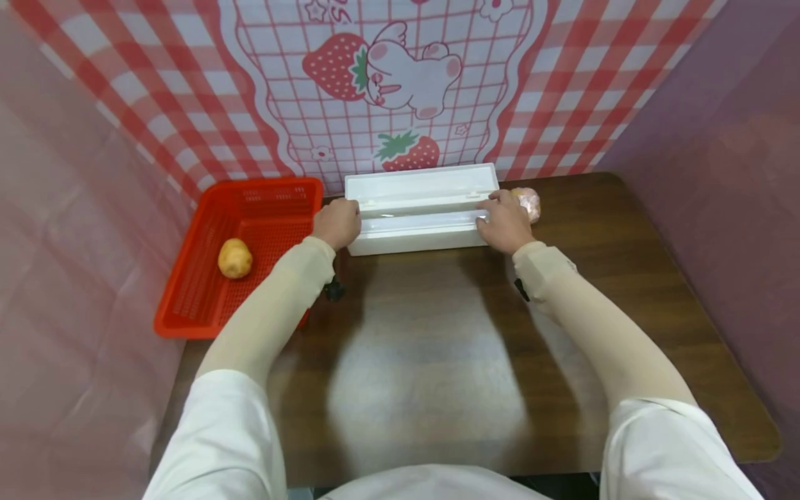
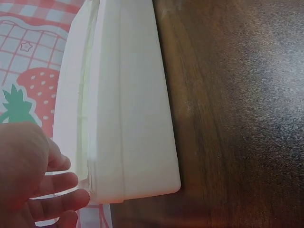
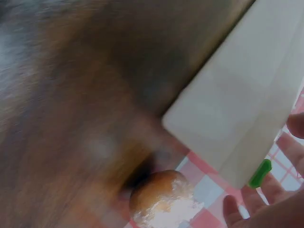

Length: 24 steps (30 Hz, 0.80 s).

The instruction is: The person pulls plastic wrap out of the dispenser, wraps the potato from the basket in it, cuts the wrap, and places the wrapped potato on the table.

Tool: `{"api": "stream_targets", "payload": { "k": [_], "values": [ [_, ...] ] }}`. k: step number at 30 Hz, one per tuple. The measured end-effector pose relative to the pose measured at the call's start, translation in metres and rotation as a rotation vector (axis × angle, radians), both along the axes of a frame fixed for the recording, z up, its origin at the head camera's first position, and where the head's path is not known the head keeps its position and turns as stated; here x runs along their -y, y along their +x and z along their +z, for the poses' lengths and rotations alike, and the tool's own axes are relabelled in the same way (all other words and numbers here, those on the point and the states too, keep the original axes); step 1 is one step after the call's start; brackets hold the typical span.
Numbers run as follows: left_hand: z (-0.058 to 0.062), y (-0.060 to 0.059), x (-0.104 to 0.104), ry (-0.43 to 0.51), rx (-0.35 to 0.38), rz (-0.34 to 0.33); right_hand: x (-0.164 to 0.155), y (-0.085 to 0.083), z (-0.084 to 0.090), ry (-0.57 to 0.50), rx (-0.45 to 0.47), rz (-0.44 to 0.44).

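Note:
A long white plastic-wrap dispenser [image 1: 415,242] lies at the back of the table, its lid [image 1: 419,185] raised against the back cloth. Something pale and glossy shows inside it. My left hand [image 1: 338,223] holds the dispenser's left end, and in the left wrist view its curled fingers [image 2: 71,197] lie at the lid's corner. At the opposite end, my right hand [image 1: 505,222] grips the lid side with thumb and fingers. A small green piece [image 3: 260,174] shows beside those fingers in the right wrist view. Past the right hand sits a round brown item in shiny clear wrap [image 3: 164,199].
To the left stands a red plastic basket [image 1: 178,298] with one potato [image 1: 235,258] inside. A checked strawberry-print cloth [image 1: 400,90] hangs behind the brown wooden table [image 1: 431,389]. Pinkish curtains [image 1: 719,173] border both sides.

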State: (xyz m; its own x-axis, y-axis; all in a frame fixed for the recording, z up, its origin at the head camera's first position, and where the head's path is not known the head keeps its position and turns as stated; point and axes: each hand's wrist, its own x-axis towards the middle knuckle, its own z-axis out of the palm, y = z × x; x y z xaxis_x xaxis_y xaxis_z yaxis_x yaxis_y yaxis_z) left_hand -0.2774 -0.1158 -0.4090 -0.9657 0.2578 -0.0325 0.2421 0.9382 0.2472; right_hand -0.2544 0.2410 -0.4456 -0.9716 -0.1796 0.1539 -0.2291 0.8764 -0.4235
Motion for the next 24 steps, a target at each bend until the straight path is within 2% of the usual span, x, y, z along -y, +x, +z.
{"api": "stream_targets", "payload": {
  "k": [5,11,18,24],
  "values": [
    [-0.003,-0.003,0.003,0.012,-0.016,0.015,0.009,-0.011,0.004,0.011,0.054,-0.013],
    [-0.006,-0.006,0.004,0.021,-0.032,0.011,0.011,-0.014,0.003,0.048,0.070,-0.002],
    [-0.006,-0.008,0.004,0.013,-0.039,-0.002,-0.003,-0.016,0.008,0.044,0.079,-0.042],
    [-0.006,-0.007,0.006,-0.008,-0.020,-0.013,-0.015,-0.015,0.015,0.032,0.082,-0.016]
  ]
}}
